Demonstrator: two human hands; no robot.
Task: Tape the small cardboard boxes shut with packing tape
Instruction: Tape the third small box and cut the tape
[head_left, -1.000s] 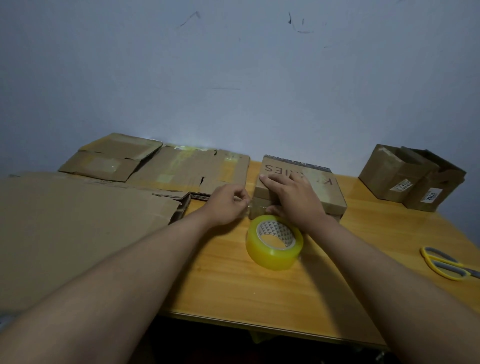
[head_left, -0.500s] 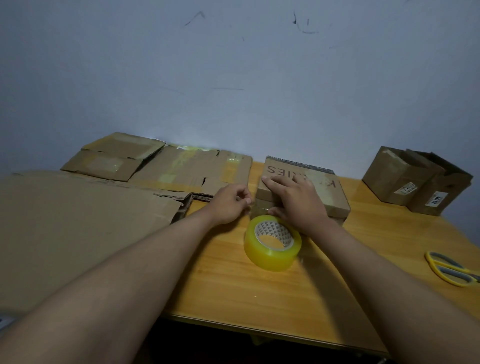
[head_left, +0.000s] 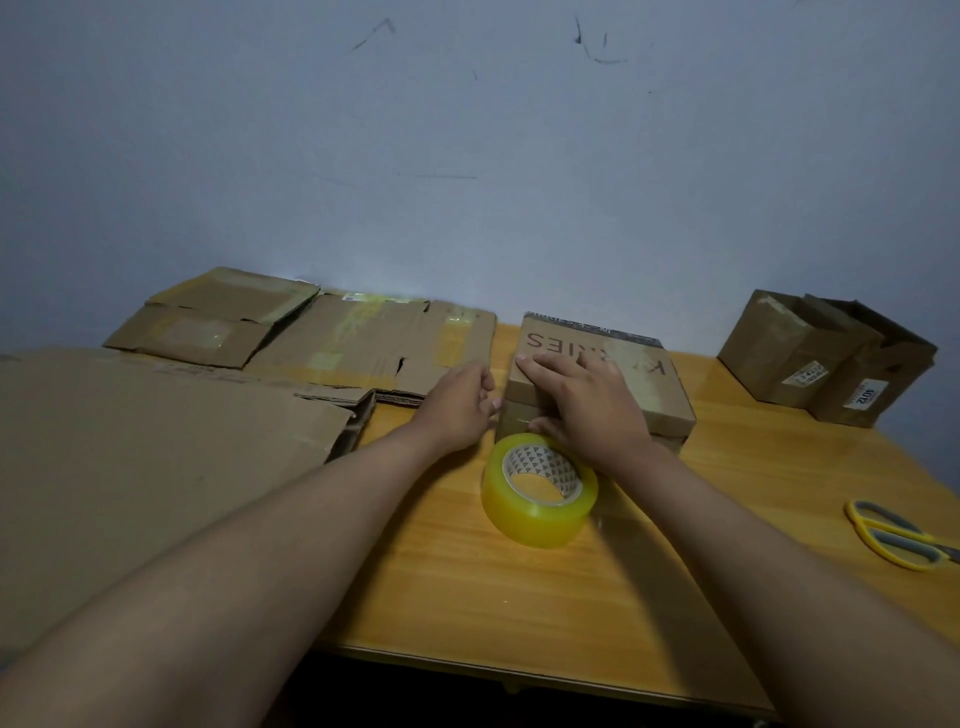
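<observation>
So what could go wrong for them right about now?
The right hand lies on the printed cardboard box while the left hand works at its near-left corner; if the box shifts, tape could probably land crooked. The tape roll sits just in front and could get knocked. The scissors lie far right, an awkward reach.

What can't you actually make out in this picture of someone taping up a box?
- Head view: the middle letters printed on the box are covered by the right hand.
- Whether the left hand holds a tape end: fingertips hidden behind the hand itself.
- Scissors: blades cut off by the right edge.
- Labels on the two boxes at the wall: print too small to read fully.
</observation>
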